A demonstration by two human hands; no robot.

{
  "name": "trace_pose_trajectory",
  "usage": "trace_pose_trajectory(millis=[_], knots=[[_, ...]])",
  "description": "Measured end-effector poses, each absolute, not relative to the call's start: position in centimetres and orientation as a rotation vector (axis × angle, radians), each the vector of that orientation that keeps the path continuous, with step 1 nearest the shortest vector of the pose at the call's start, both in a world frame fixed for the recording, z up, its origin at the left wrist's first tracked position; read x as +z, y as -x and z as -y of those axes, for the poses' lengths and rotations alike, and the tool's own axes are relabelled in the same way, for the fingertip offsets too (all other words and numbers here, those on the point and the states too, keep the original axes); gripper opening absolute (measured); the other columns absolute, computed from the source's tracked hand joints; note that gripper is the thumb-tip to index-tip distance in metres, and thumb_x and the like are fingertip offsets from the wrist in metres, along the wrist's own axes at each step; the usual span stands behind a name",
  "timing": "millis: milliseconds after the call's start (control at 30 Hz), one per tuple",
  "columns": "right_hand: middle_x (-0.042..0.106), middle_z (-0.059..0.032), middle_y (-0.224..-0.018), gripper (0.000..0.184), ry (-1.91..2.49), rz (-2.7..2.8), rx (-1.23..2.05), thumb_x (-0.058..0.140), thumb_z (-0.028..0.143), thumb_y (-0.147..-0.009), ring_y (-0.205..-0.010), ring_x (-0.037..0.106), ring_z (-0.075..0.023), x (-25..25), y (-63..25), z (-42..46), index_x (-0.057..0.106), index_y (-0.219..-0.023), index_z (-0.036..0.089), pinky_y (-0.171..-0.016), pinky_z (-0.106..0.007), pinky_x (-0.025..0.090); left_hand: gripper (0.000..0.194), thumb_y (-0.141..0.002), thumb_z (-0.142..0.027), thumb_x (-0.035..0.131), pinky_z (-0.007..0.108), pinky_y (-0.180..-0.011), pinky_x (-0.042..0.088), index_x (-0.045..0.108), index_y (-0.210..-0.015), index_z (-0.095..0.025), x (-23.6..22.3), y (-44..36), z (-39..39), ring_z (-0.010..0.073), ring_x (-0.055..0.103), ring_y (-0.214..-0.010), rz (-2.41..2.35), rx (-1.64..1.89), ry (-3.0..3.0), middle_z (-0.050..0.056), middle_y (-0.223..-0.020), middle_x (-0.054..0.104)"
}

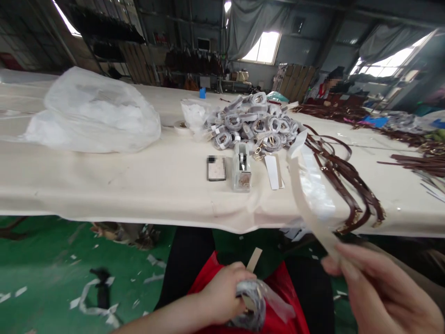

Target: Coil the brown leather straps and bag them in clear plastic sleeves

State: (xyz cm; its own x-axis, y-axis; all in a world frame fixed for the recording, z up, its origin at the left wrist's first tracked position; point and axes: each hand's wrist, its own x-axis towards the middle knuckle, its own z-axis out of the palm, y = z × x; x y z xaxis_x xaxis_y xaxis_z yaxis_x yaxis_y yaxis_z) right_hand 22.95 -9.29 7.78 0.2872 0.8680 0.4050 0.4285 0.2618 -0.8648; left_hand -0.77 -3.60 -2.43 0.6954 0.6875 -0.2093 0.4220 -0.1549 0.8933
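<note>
Over my lap, my left hand is wrapped round a coiled strap in greyish plastic wrapping. A loose tail of film hangs from the coil's right side, and a short beige strip sticks up beside my fingers. At the lower right, my right hand pinches the near end of a long pale strip between thumb and fingers. That strip runs up and away toward the table, slightly blurred. Just left of it on the table are white paper tags and a tape dispenser.
A heap of wrapped coils sits mid-table. Brown leather straps lie to the right beside clear plastic sleeves. A large translucent bag rests on the left. Scraps litter the green floor. Another person is at the far right.
</note>
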Motion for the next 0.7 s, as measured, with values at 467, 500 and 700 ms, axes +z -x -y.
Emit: trace_pose_trajectory(millis=[467,500,700], knots=[[0.067,-0.0051,-0.096,0.022,1.335,2.067,0.961,0.06,0.014,-0.083,-0.085,0.066,-0.0196,4.4,-20.4,5.5,0.067,-0.101,0.023,-0.076,-0.031,0.056,0.045,-0.072,-0.014,0.063,0.028,-0.088,0.049,0.067,-0.116,-0.024,-2.3,1.9,3.1,0.0201,0.061,-0.094,-0.839,0.26,-1.843,0.004,-0.1,0.064],[0.067,-0.006,-0.102,0.029,1.301,2.122,1.037,0.062,0.011,-0.08,-0.091,0.065,-0.0206,4.0,-19.6,6.9,0.067,-0.105,0.023,-0.081,-0.031,0.056,0.044,-0.073,-0.015,0.063,0.028,-0.088,0.05,0.067,-0.116,-0.023,-2.5,1.8,3.1,0.0202,0.061,-0.094,-0.841,0.26,-1.842,0.004,-0.099,0.064],[0.071,-0.0082,-0.103,0.024,1.343,2.117,0.685,0.051,0.013,-0.095,-0.093,0.066,-0.0223,-0.2,-17.6,9.9,0.071,-0.105,0.023,-0.082,-0.036,0.056,0.035,-0.079,-0.023,0.065,0.028,-0.086,0.05,0.067,-0.114,-0.02,-2.9,0.8,2.9,0.0196,0.062,-0.092,-0.811,0.211,-1.876,0.004,-0.098,0.062]])
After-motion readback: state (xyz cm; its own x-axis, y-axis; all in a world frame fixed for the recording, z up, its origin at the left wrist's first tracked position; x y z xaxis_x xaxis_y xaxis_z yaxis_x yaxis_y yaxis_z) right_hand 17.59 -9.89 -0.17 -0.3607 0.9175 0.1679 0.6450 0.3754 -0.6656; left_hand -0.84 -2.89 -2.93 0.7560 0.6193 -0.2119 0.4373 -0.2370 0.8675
